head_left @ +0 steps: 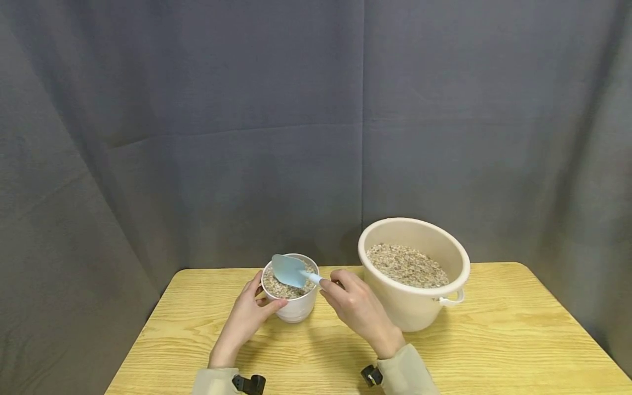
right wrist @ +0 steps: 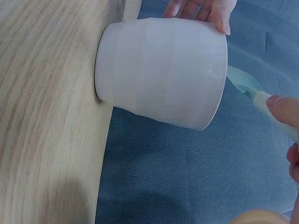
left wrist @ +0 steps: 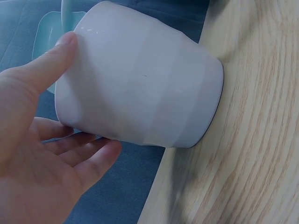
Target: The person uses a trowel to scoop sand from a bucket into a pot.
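A white flower pot (head_left: 296,311) stands upright on the table, filled near its brim with a speckled granular mix (head_left: 276,286). My left hand (head_left: 249,311) steadies it at the left side, thumb at the rim and the other fingers round the far side, as the left wrist view shows. My right hand (head_left: 356,303) grips the pale handle of a light blue hand trowel (head_left: 288,270). The trowel's blade lies over the pot's mouth, close above the mix. In the right wrist view the right thumb (right wrist: 283,108) presses along the handle.
To the right stands a big cream bucket (head_left: 412,310) holding more of the same granular mix (head_left: 407,266), its white handle (head_left: 451,299) hanging at the right side. Wooden table (head_left: 518,329) lies beneath everything. A dark grey curtain (head_left: 271,137) rises behind and at both sides.
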Tool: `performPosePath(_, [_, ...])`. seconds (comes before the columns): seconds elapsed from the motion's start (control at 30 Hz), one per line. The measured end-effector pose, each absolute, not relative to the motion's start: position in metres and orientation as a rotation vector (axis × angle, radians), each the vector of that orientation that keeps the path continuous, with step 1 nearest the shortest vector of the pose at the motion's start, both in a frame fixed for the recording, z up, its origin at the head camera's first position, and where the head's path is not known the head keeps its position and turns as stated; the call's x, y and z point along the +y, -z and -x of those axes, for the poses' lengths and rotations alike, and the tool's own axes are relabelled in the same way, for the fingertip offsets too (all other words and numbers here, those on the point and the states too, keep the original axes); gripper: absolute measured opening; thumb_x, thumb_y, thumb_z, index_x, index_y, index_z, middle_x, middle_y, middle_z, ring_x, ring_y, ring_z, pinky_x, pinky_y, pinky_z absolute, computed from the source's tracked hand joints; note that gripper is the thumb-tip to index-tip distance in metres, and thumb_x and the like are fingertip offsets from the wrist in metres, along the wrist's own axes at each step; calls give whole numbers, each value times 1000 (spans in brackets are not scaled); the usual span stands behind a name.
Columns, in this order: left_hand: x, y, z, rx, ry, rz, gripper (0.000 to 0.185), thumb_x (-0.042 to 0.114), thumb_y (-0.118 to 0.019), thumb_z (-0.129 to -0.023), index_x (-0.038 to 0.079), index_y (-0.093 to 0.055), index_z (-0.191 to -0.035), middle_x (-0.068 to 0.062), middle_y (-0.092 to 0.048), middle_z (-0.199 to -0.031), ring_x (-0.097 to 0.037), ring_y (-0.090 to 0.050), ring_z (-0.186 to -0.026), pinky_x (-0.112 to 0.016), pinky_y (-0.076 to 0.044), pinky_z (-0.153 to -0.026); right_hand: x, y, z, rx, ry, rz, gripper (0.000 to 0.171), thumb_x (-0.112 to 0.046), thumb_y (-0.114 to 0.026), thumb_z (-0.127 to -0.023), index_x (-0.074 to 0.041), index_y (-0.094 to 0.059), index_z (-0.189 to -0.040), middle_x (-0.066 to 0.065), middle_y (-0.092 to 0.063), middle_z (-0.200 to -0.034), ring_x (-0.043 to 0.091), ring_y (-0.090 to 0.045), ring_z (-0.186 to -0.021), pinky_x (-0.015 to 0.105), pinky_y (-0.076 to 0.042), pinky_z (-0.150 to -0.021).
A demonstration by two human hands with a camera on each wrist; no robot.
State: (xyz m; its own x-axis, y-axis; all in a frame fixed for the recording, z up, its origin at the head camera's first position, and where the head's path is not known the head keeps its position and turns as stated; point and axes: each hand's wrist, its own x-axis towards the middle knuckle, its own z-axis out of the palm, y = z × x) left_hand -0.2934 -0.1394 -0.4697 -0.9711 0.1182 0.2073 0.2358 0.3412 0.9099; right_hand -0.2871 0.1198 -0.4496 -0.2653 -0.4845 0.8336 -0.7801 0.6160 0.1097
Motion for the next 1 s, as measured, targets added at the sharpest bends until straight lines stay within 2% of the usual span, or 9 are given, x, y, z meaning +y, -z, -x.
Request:
performPosePath(0.13, [-138,464,289,-2484,1728,327,89,15,-80,-83,0,-26,-153,-29,-29,-150,-42,-36,-135,-47,-44,-104,119,451,287,-1921,-423,-995,14,-7,-72,-87,-8,-70,-101,5,-54,-94,17,-53,-75,25,-51,-64])
performPosePath(0.2, [-139,469,292,-2483,1719,324,90,18,-81,-83,1,-26,-153,-27,-29,-150,-41,-37,-135,-46,-45,-104,119,451,287,-1919,-433,-988,18,-6,-75,-84,-8,-70,-101,6,-54,-95,17,-54,-75,25,-51,-65])
performPosePath(0.37, [-143,479,299,-2484,1700,327,92,26,-82,-81,6,-28,-154,-24,-30,-150,-39,-38,-135,-42,-46,-103,117,449,287,-1914,-464,-971,17,-6,-75,-84,-8,-70,-100,6,-54,-94,17,-53,-74,25,-51,-63])
performPosePath(0.53, [-143,480,299,-2492,1690,309,95,28,-82,-81,7,-27,-154,-23,-30,-151,-37,-39,-135,-41,-46,-103,117,445,286,-1896,-519,-966,20,-2,-78,-80,-7,-70,-97,5,-53,-91,14,-52,-71,21,-48,-59])
performPosePath(0.73, [-143,480,301,-2491,1706,310,95,27,-83,-81,9,-26,-155,-22,-29,-151,-36,-39,-135,-41,-45,-104,120,434,281,-1869,-589,-919,24,0,-81,-74,-5,-72,-96,6,-55,-91,13,-55,-71,20,-52,-59])
performPosePath(1.0, [-143,477,299,-2488,1717,325,95,25,-82,-82,3,-25,-154,-26,-28,-151,-41,-38,-134,-45,-46,-103,131,417,272,-1835,-687,-844,23,0,-81,-73,-4,-73,-94,8,-57,-89,17,-58,-70,25,-54,-60])
